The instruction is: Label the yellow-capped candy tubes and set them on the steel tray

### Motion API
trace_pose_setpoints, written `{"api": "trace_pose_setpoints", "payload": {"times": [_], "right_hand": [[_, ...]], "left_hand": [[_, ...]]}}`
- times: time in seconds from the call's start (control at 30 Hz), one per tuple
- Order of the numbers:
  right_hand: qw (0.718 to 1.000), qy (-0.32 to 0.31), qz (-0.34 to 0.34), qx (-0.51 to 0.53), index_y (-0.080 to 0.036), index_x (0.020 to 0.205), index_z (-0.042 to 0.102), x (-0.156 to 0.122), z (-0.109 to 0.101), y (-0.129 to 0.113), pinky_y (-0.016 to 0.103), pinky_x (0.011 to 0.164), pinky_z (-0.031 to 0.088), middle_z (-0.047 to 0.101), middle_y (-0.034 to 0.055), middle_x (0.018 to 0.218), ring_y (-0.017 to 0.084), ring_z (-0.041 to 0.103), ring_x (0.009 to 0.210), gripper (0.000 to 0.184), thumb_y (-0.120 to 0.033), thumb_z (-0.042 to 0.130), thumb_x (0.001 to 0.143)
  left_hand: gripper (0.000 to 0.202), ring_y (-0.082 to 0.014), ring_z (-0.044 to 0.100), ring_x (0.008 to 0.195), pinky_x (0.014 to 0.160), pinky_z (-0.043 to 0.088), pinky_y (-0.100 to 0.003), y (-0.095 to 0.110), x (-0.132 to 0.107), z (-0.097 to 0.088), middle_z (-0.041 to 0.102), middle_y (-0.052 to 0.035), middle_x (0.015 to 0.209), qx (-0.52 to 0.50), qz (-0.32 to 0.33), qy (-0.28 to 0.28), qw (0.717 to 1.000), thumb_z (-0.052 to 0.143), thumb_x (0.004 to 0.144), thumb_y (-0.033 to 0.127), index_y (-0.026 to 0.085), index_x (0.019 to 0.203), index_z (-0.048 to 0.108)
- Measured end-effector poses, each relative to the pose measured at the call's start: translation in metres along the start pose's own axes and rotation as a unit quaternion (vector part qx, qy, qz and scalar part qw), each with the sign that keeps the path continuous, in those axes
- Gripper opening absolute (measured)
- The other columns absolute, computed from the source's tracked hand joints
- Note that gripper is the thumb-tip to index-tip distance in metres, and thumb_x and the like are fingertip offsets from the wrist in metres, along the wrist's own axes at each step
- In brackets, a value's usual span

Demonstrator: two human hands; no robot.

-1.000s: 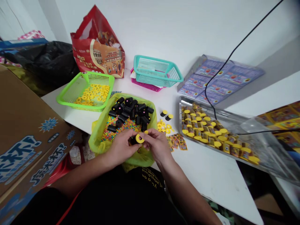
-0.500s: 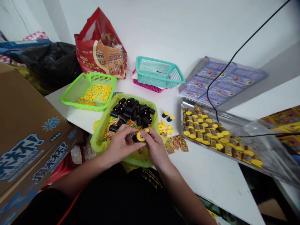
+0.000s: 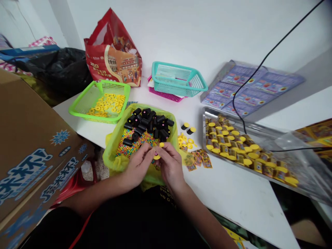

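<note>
My left hand (image 3: 138, 166) and my right hand (image 3: 171, 166) meet over the near edge of a basket lined with a yellow-green plastic bag (image 3: 111, 157). Between their fingertips is a small black canister with a yellow ring (image 3: 157, 157) at its end; fingers hide most of its body. A second yellow piece (image 3: 162, 144) pokes out by my right fingers. Inside the basket, black canisters (image 3: 141, 126) lie heaped on many coloured beads (image 3: 121, 147). Right of it are two yellow-topped black canisters (image 3: 191, 130), loose yellow rings (image 3: 190, 141) and small printed packets (image 3: 198, 159).
A green basket of yellow rings (image 3: 74, 109) stands at left, before a red bag (image 3: 114, 58). Stacked teal baskets (image 3: 178, 86) sit behind. On the right, a metal tray (image 3: 204, 121) carries wrapped yellow-topped canisters, with purple boxes (image 3: 241, 86) behind. A cardboard box (image 3: 33, 138) flanks me; a black cable (image 3: 275, 53) hangs down.
My left hand has drawn its fingers in onto the yellow ring, covering more of the canister. My right hand keeps its hold. The whole view has shifted slightly.
</note>
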State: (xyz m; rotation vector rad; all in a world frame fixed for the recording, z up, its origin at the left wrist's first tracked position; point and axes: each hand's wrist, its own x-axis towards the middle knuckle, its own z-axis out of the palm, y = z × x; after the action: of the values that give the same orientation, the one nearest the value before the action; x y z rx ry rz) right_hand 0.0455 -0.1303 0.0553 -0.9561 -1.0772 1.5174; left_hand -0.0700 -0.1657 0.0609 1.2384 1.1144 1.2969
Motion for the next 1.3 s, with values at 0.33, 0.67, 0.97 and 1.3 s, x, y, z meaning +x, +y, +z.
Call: {"api": "trace_pose_setpoints", "payload": {"times": [0.33,0.67,0.97,1.3], "right_hand": [[0.913,0.006,-0.263,-0.311,-0.03,0.116,0.061,-0.003,-0.014,-0.008,0.033,0.069,0.053,0.064,0.0022,0.091,0.017,0.06,0.075,0.04,-0.033,0.072,0.078],[0.832,-0.037,-0.386,-0.398,-0.028,0.11,0.064,-0.002,-0.017,0.001,0.037,0.078,0.055,0.063,0.0068,0.1,0.02,0.063,0.091,0.024,-0.02,0.058,0.088],[0.817,0.023,-0.4,-0.415,-0.025,0.101,0.063,0.02,-0.051,-0.01,0.033,0.071,0.05,0.064,0.005,0.096,0.018,0.06,0.083,0.016,-0.024,0.06,0.086],[0.698,0.223,-0.134,-0.667,-0.013,0.093,0.061,0.156,-0.162,0.006,0.033,0.077,0.042,0.062,0.0117,0.095,0.021,0.056,0.082,0.017,-0.021,0.057,0.079]], "left_hand": [[0.038,-0.0073,0.036,0.044,0.041,0.024,-0.021,-0.007,0.009,-0.002,0.039,0.0072,0.055,-0.096,-0.139,0.007,0.986,0.051,0.085,0.058,0.022,0.079,0.043],[0.043,-0.0043,0.031,0.046,0.04,0.022,-0.018,-0.009,0.01,0.004,0.033,0.0071,0.062,-0.166,-0.149,0.042,0.974,0.059,0.079,0.059,0.02,0.077,0.039],[0.041,-0.008,0.046,0.049,0.043,0.032,-0.021,0.007,0.017,-0.01,0.051,0.0034,0.065,-0.026,-0.1,-0.045,0.994,0.047,0.085,0.061,0.02,0.08,0.047],[0.033,-0.0122,0.046,0.062,0.059,0.034,-0.025,0.001,0.026,-0.056,0.05,0.0013,0.065,0.325,0.039,0.011,0.945,0.048,0.09,0.043,0.018,0.069,0.051]]}}
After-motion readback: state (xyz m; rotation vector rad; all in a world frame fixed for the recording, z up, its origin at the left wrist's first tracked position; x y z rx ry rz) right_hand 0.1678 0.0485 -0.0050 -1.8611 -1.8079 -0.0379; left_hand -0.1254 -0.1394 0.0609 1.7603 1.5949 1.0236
